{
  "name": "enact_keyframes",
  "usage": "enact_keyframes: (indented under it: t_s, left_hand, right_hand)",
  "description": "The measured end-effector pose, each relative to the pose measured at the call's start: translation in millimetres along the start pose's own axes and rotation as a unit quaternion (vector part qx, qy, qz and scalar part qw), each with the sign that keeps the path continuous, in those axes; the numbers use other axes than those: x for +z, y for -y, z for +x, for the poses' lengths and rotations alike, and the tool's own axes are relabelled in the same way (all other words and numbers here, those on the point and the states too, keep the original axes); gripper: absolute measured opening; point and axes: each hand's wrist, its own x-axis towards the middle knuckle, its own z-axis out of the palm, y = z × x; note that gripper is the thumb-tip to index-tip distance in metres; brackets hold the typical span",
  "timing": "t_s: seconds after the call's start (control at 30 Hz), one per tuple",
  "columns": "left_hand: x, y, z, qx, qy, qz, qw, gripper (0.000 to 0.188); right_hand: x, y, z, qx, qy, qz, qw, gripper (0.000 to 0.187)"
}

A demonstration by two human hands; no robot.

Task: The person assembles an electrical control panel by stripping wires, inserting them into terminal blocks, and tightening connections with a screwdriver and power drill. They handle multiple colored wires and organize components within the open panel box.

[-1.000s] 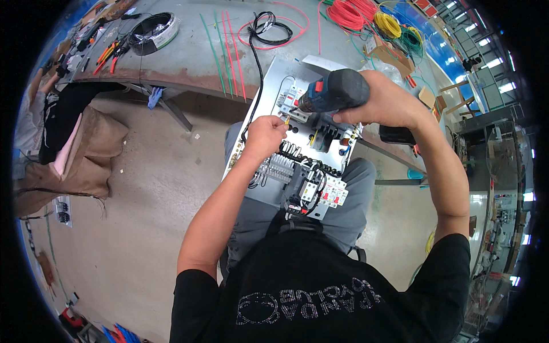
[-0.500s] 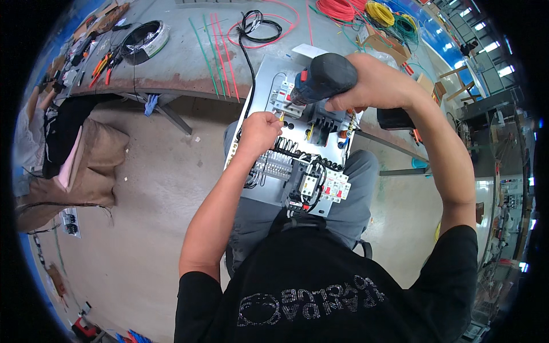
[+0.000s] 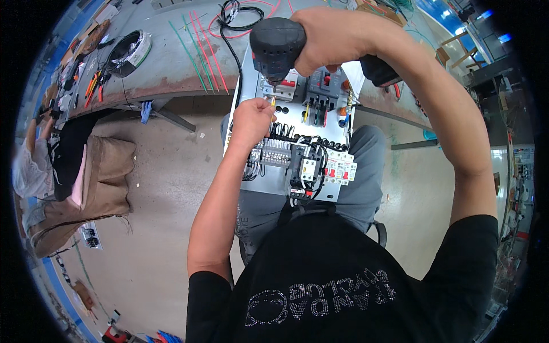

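Note:
My right hand is closed round the handle of a dark cordless drill, its nose tilted down over a white circuit breaker with red parts. Just below that breaker, my left hand pinches a thin yellow wire. The drill body hides its bit's tip and part of the breaker. Both lie over a metal mounting plate across my lap. Also fixed to it are a larger dark breaker, a terminal strip, a contactor and small red-switch breakers.
The grey workbench carries green and red cut wires, a black cable, a wire coil and pliers. Another person is at the far left. A bench leg stands below the edge.
The drill and my right hand have moved left and up in the picture, and the drill now stands more upright above the breaker. My left hand still pinches the yellow wire.

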Motion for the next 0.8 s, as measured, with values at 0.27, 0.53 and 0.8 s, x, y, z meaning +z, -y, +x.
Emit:
enact_keyframes:
  t_s: [0.27, 0.53, 0.8]
  left_hand:
    - [-2, -4, 1, 0.001, 0.017, 0.025, 1.000, 0.018]
    - [-3, -6, 0, -0.005, 0.006, 0.035, 0.999, 0.015]
    - [-11, -8, 11, -0.029, 0.014, 0.074, 0.997, 0.014]
  right_hand:
    - [-19, -11, 2, -0.010, 0.126, 0.058, 0.990, 0.037]
    - [-23, -15, -6, -0.019, 0.117, 0.101, 0.988, 0.038]
    - [-18, -6, -8, -0.003, 0.086, 0.036, 0.996, 0.037]
